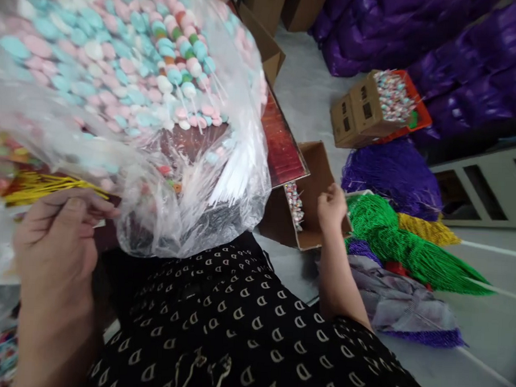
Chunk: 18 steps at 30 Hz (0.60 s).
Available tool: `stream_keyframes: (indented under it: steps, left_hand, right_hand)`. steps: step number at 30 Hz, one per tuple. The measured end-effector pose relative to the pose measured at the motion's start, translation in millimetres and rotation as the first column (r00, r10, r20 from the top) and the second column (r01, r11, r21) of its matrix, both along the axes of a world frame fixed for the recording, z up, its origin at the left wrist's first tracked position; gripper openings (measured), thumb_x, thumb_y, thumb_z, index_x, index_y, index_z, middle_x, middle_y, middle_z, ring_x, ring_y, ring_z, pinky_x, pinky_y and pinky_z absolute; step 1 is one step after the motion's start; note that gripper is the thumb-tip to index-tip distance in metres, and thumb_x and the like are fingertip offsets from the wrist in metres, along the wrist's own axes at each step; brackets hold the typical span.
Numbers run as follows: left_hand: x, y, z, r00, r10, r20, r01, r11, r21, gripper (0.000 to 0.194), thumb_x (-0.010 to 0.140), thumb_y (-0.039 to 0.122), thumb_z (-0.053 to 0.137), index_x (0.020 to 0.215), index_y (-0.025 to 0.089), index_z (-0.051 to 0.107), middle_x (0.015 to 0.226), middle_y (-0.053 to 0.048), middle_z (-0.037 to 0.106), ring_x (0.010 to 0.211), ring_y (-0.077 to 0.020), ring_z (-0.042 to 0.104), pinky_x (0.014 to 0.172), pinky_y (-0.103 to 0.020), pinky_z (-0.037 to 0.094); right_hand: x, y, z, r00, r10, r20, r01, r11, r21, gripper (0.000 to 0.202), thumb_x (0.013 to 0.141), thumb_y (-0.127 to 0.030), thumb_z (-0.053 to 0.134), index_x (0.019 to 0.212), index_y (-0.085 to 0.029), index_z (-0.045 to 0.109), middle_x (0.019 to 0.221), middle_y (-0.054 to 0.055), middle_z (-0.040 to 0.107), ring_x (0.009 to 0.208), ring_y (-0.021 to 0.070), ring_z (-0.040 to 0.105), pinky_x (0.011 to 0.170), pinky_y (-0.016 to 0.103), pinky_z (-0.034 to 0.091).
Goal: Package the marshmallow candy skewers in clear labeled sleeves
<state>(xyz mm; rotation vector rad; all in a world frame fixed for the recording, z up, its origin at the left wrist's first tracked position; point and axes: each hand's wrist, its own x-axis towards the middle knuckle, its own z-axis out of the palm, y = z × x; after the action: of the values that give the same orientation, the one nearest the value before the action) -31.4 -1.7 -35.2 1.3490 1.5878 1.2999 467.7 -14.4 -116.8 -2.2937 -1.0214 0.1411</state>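
Observation:
A large clear plastic bag (245, 176) of pink, blue and white round pieces lies over a dark red table (281, 137). White sticks (233, 178) show inside it. My left hand (64, 225) is at the lower left, thumb and fingers pinched together beside yellow sticks (44, 187); what it holds, if anything, is too small to name. My right hand (332, 207) is curled above the side of an open cardboard box (319, 167), which has small colorful pieces (294, 206) inside. Whatever is in its fingers is hidden.
On the floor at the right lie purple strands (391, 176), a green bundle (393, 239) and a grey wrapped bundle (403, 297). Behind stand a filled carton (359, 112) in a red crate (422, 112) and purple sacks (472, 71).

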Motion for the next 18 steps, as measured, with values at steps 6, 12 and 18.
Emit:
stream_keyframes:
  steps: [6,12,18]
  left_hand:
    - [-49,-14,-16.4,0.948,0.314,-0.051,-0.314,0.949,0.003,0.01,0.091,0.035,0.065,0.09,0.026,0.069,0.076,0.008,0.07,0.07,-0.0141,0.066,0.079,-0.039,0.058]
    - [-89,-26,-24.7,0.689,0.178,-0.703,-0.313,0.947,-0.067,0.025,0.094,0.031,0.053,0.108,0.02,0.071,0.117,-0.012,0.075,0.115,-0.0287,0.068,0.103,-0.044,0.051]
    - [-82,-14,-22.3,0.586,-0.037,-0.81,-0.327,0.903,-0.278,0.028,0.094,0.032,0.058,0.118,0.019,0.067,0.134,-0.017,0.067,0.119,-0.0362,0.067,0.095,-0.046,0.052]
  right_hand:
    - [-81,32,57.6,0.913,0.404,-0.054,-0.259,0.677,0.689,0.026,0.087,-0.018,0.064,0.104,-0.03,0.081,0.099,0.008,0.077,0.077,0.0232,0.075,0.075,0.04,0.059]
    - [-189,37,74.0,0.693,0.697,-0.183,-0.451,0.617,0.644,0.02,0.093,-0.021,0.066,0.102,-0.028,0.082,0.088,0.003,0.08,0.068,0.0197,0.075,0.07,0.039,0.061]
    - [-243,29,67.6,0.313,0.948,-0.051,-0.829,0.299,0.472,0.031,0.095,-0.013,0.056,0.109,-0.028,0.078,0.093,0.002,0.081,0.085,0.0193,0.078,0.081,0.036,0.064]
